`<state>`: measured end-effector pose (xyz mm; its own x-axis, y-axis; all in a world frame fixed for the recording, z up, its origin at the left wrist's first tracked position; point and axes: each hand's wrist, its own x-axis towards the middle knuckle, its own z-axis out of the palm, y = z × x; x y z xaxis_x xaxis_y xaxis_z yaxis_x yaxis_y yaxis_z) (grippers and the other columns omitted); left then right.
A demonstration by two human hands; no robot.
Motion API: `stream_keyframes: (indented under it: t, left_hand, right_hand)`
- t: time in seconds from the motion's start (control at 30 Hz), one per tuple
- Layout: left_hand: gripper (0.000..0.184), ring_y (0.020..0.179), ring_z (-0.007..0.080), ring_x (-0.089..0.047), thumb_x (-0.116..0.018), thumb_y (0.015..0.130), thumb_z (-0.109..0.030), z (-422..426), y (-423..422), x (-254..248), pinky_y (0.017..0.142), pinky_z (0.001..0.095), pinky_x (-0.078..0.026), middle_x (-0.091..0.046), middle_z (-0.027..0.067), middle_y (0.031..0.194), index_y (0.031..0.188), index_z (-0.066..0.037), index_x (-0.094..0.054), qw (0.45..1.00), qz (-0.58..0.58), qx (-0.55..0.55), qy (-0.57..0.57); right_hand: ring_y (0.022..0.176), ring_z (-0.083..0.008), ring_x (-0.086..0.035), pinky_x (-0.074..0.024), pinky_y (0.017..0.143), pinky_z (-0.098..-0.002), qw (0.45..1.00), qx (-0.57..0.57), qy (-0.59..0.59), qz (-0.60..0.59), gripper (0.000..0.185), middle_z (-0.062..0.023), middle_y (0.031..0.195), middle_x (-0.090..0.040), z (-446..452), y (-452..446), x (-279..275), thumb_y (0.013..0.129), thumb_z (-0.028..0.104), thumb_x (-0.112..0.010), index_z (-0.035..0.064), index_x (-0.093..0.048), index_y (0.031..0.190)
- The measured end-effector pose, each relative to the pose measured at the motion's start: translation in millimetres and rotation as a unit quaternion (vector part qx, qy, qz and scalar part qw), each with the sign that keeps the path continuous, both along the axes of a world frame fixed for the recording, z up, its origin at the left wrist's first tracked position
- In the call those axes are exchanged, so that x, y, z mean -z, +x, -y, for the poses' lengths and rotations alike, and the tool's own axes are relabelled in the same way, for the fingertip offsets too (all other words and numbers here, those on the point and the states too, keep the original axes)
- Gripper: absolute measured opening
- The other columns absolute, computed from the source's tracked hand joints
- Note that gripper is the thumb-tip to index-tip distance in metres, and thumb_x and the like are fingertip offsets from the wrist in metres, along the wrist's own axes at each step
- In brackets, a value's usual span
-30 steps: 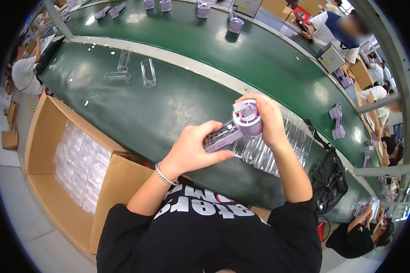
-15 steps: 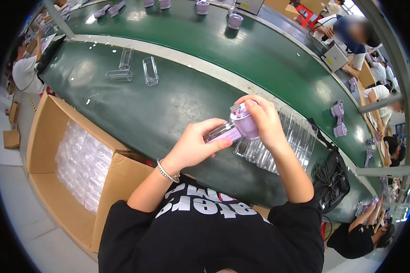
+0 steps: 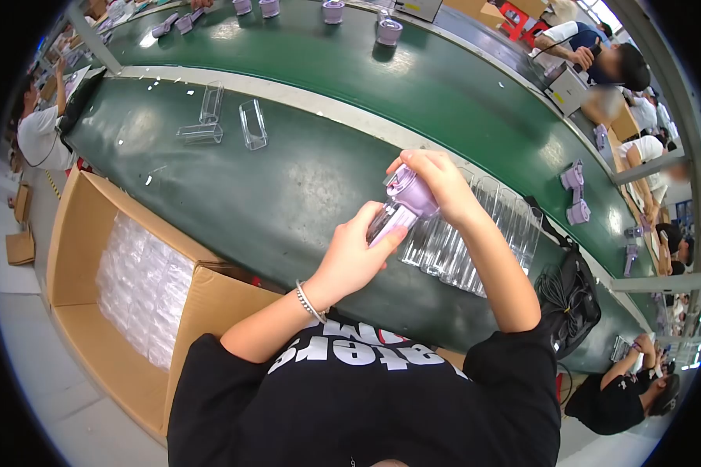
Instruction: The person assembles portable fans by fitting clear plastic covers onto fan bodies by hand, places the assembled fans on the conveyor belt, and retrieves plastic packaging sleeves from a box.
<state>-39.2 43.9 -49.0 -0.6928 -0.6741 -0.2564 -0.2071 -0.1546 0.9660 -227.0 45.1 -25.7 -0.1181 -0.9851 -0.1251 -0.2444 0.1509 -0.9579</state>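
Between my two hands is a lilac plastic device (image 3: 420,199) with a round, cup-like head and a straight handle. My right hand (image 3: 442,180) is closed around the round head from above. Lower down, my left hand (image 3: 357,251) grips the handle end, where a clear plastic case (image 3: 380,221) appears to sit around the handle; the fingers partly hide it. Just right of the device, a row of clear plastic cases (image 3: 512,222) lies on the green work surface, partly behind my right forearm.
Loose clear cases (image 3: 253,124) lie farther back on the green table (image 3: 288,187). An open cardboard box (image 3: 226,307) with plastic-wrapped contents stands at my left. Beyond a pale rail, lilac devices (image 3: 389,32) stand on a green belt. A black bag (image 3: 572,300) lies right; people work around.
My hands have drawn slightly up and left with the device, whose handle now points more steeply down toward me. Both hands keep their hold. The whole view has shifted a little.
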Motion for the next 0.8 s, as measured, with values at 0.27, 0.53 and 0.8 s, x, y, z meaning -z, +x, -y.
stream_keyframes:
  t: [0.27, 0.53, 0.8]
  left_hand:
    - [0.030, 0.060, 0.0073, -0.057, -0.058, 0.093, -0.025, 20, 2, 12, 0.052, 0.0210, -0.046, -0.062, 0.0048, 0.082, 0.112, -0.004, -0.050, 0.992, -0.089, 0.077, 0.044]
    - [0.054, 0.122, 0.0350, -0.040, -0.054, 0.092, -0.031, 96, -5, 2, 0.103, 0.0412, -0.033, -0.040, 0.0228, 0.129, 0.134, -0.003, -0.035, 0.919, 0.031, -0.138, -0.368]
    - [0.068, 0.138, 0.0485, -0.001, -0.060, 0.082, -0.041, 207, 29, 16, 0.097, 0.0755, -0.019, -0.013, 0.0169, 0.152, 0.140, -0.016, -0.033, 0.774, 0.408, -0.382, -0.298]
  right_hand:
    - [0.090, -0.0166, -0.060, -0.0467, 0.083, -0.0295, 0.986, -0.064, -0.060, -0.138, 0.035, -0.0088, 0.095, -0.065, -5, -3, -24, 0.088, 0.030, -0.054, 0.0006, -0.064, 0.103]
    - [0.071, -0.0109, -0.055, -0.0439, 0.061, -0.0231, 0.983, 0.180, -0.044, -0.018, 0.040, -0.0058, 0.085, -0.063, 46, -57, -27, 0.083, 0.038, -0.060, 0.0000, -0.061, 0.096]
    - [0.077, -0.0238, -0.063, -0.0549, 0.052, -0.0345, 0.933, 0.328, 0.071, -0.133, 0.073, -0.0173, 0.104, -0.057, 106, -109, 55, 0.061, 0.027, -0.083, -0.0025, -0.041, 0.113]
